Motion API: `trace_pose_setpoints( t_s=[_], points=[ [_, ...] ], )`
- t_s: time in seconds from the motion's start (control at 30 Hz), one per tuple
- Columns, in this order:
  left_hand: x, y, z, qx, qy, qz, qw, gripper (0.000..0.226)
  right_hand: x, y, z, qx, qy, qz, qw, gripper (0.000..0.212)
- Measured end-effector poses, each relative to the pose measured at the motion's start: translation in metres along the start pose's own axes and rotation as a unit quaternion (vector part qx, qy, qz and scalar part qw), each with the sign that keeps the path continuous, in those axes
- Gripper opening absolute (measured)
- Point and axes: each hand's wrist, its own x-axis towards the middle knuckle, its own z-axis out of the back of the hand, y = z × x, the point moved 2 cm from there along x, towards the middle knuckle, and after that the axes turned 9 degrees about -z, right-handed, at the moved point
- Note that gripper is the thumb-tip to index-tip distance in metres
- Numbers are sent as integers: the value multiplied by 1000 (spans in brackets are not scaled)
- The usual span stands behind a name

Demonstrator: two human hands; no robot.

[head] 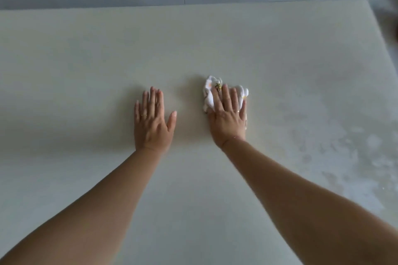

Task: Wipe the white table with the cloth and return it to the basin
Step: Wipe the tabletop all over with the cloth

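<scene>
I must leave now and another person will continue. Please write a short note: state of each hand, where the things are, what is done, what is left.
Left hand: flat on the white table, empty.
Right hand: fingers spread, pressing the cloth on the table near its middle.
Done: damp streaks on the right side suggest that part is wiped.
Left: the rest looks dry; wipe it, then return the cloth to the basin, which is not in view.

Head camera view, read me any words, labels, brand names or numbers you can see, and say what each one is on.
None: no readable text anywhere in this view.
The cloth under the right hand carries a small yellowish printed motif, too small and blurred to tell whether it includes letters.
The white table, the left hand and the floor show no writing.
</scene>
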Motion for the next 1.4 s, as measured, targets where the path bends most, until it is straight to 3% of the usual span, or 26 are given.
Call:
trace_pose_setpoints(
  t_s=[0.07,0.13,0.2,0.27,0.33,0.4,0.47,0.53,0.63,0.7,0.77,0.83,0.9,0.97,1.07,1.13,1.2,1.27,1.33,1.4],
  points=[
    [-1,3,-6,18,6,-5,1000,67,-14,20,-9,15,-1,-5,1000,58],
    [-1,4,-9,28,3,-3,1000,66,-30,32,-14,-7,3,115,993,57],
    [0,4,-9,26,7,-2,1000,67,-24,25,-6,-53,-1,269,962,54],
    [0,4,-9,19,21,1,1000,69,3,10,5,-115,11,347,931,54],
    [-1,5,-9,20,26,3,999,69,37,1,14,-119,19,277,953,55],
    [-1,5,-9,23,25,4,999,69,61,8,15,-54,3,107,993,56],
    [0,5,-9,26,27,6,999,69,58,37,4,-13,-15,-21,1000,58],
    [-1,4,-9,30,34,9,999,69,39,71,-9,0,0,14,1000,60],
    [0,3,-9,26,33,8,999,68,26,81,-11,-81,31,262,961,56],
    [-1,4,-9,26,29,4,999,68,51,64,0,-112,19,333,936,54],
    [0,4,-9,29,27,4,999,68,85,46,12,-106,3,260,960,55],
    [0,4,-8,23,29,9,999,69,108,41,18,-43,-7,96,994,55],
    [1,5,-8,21,31,16,999,69,106,62,9,-9,-23,-20,999,57],
    [1,4,-9,20,37,20,999,68,89,88,-3,-2,-13,-3,1000,58],
    [1,3,-7,19,43,19,999,68,74,96,-5,-70,21,231,970,56],
    [0,2,-4,14,50,19,998,69,98,79,5,-105,30,310,945,56],
    [3,0,2,4,52,22,998,67,132,57,17,-89,24,234,968,58],
    [13,-3,9,4,38,34,999,61,157,47,25,-35,8,71,997,58],
    [33,-7,17,17,-3,37,999,47,157,61,20,-14,-16,-37,999,59],
    [58,-6,20,21,-32,55,998,40,140,86,11,2,-9,-13,1000,60]
  ],
)
